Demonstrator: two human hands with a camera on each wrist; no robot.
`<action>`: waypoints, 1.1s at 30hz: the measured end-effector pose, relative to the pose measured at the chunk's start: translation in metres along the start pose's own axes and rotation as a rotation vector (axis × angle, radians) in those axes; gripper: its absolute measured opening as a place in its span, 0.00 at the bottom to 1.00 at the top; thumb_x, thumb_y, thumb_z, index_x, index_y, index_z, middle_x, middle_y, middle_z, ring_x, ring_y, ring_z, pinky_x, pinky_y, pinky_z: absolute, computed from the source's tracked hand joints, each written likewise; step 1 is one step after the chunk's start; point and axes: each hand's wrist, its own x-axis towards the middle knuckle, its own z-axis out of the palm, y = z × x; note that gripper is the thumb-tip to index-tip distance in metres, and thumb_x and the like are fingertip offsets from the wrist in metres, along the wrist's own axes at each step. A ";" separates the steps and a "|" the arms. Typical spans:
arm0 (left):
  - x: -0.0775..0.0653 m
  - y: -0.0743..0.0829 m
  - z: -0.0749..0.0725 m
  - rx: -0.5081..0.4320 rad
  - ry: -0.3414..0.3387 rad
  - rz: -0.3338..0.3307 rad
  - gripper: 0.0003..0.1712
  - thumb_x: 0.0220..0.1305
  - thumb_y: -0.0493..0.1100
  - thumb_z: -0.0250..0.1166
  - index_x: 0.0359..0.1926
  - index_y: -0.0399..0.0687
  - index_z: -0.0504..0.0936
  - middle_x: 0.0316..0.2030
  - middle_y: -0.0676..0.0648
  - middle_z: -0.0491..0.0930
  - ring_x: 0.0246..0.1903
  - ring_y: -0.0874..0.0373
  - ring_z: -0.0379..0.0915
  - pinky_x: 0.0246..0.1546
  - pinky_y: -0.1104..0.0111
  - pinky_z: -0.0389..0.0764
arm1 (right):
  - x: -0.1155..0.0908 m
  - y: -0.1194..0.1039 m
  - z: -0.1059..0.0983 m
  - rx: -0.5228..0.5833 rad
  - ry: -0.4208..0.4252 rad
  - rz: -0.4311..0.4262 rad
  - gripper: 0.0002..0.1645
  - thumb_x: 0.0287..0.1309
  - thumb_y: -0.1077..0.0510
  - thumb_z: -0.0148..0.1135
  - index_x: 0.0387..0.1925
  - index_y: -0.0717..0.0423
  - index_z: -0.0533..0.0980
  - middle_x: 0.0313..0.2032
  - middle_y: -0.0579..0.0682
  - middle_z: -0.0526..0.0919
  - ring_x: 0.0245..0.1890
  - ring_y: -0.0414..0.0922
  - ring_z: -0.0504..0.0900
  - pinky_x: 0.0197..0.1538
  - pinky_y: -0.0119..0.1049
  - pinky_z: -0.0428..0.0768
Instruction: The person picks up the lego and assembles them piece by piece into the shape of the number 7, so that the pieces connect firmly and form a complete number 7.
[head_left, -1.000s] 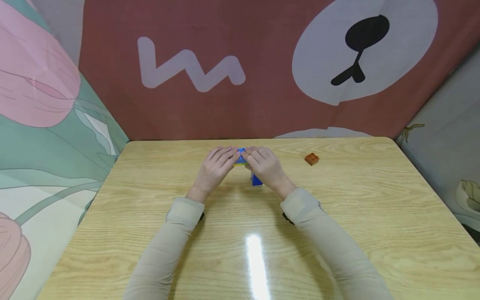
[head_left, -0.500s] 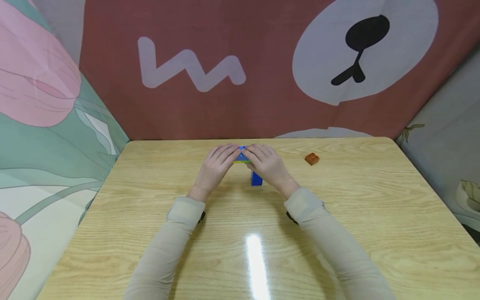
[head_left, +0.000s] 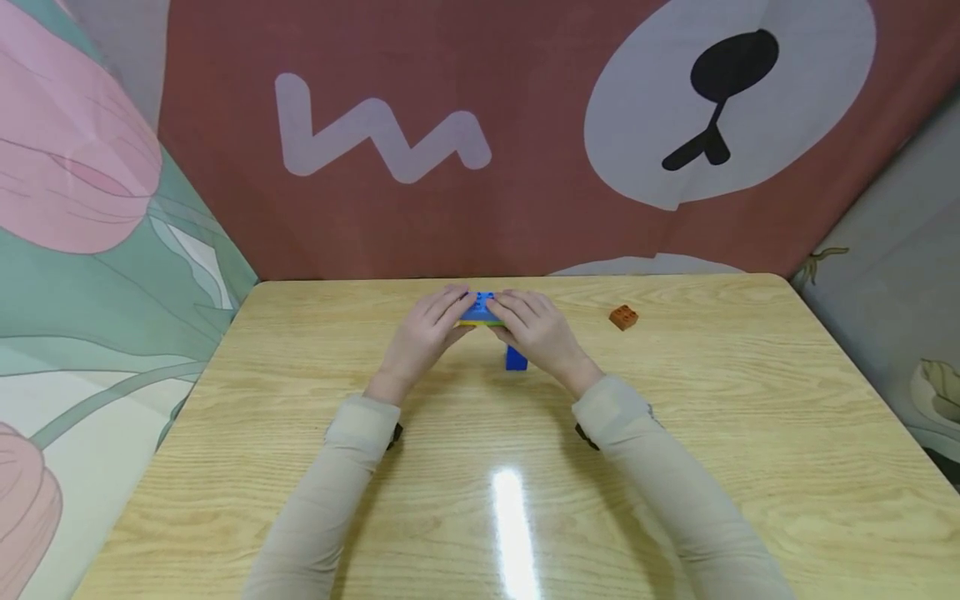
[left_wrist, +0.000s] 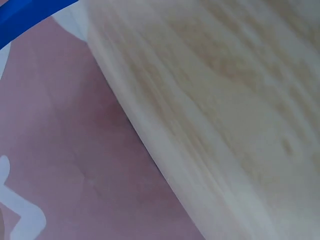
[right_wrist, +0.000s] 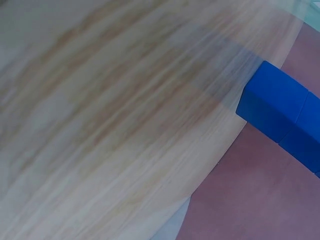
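Observation:
Near the far edge of the table, both hands hold a studded blue toy building brick (head_left: 478,307) with a yellow and green layer along its lower edge. My left hand (head_left: 422,333) grips the left end and my right hand (head_left: 542,335) the right end, fingers over the top. Below the right hand stands a darker blue block (head_left: 516,360), its upper part hidden by that hand. In the right wrist view, a column of blue blocks (right_wrist: 277,102) enters from the right. A curved blue edge (left_wrist: 30,15) crosses the upper left corner of the left wrist view.
A small orange-brown studded brick (head_left: 623,317) lies at the back right of the wooden table (head_left: 712,400). Behind the table's far edge hangs a reddish-brown cloth (head_left: 450,225) with a printed cartoon face.
The held brick has risen slightly. My left hand has shifted a little left and my right hand a little right, so more of the brick's studded top shows between them.

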 end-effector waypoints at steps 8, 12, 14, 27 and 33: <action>0.002 0.001 -0.007 -0.453 -0.169 -0.462 0.39 0.49 0.42 0.75 0.60 0.34 0.70 0.56 0.37 0.76 0.54 0.45 0.75 0.56 0.59 0.79 | 0.000 0.000 -0.002 0.011 -0.011 0.021 0.31 0.38 0.55 0.79 0.47 0.60 0.79 0.42 0.54 0.84 0.45 0.50 0.82 0.50 0.41 0.82; 0.005 0.002 -0.008 -0.795 -0.224 -0.769 0.36 0.51 0.38 0.73 0.62 0.38 0.70 0.56 0.37 0.76 0.55 0.45 0.76 0.54 0.60 0.81 | -0.001 0.000 -0.001 0.020 -0.016 0.024 0.33 0.36 0.54 0.79 0.48 0.60 0.78 0.42 0.55 0.84 0.46 0.50 0.81 0.49 0.41 0.82; 0.007 0.002 -0.009 -0.922 -0.242 -0.873 0.35 0.53 0.35 0.72 0.62 0.38 0.70 0.56 0.36 0.76 0.55 0.44 0.76 0.54 0.60 0.81 | -0.001 0.000 -0.001 0.021 -0.020 0.025 0.34 0.36 0.54 0.80 0.48 0.60 0.78 0.43 0.55 0.84 0.46 0.50 0.81 0.49 0.41 0.82; 0.007 0.000 -0.007 -1.061 -0.289 -1.039 0.28 0.60 0.37 0.66 0.62 0.41 0.72 0.56 0.36 0.76 0.56 0.44 0.76 0.53 0.63 0.82 | -0.002 0.001 -0.003 0.053 -0.049 0.033 0.30 0.48 0.50 0.74 0.50 0.60 0.77 0.45 0.56 0.82 0.46 0.51 0.81 0.49 0.42 0.82; 0.008 0.000 -0.006 -1.059 -0.281 -1.047 0.28 0.60 0.36 0.66 0.61 0.42 0.72 0.55 0.36 0.77 0.55 0.44 0.76 0.52 0.63 0.82 | -0.004 0.006 -0.007 0.134 -0.012 0.125 0.30 0.71 0.41 0.42 0.48 0.64 0.76 0.44 0.59 0.82 0.44 0.53 0.81 0.46 0.46 0.82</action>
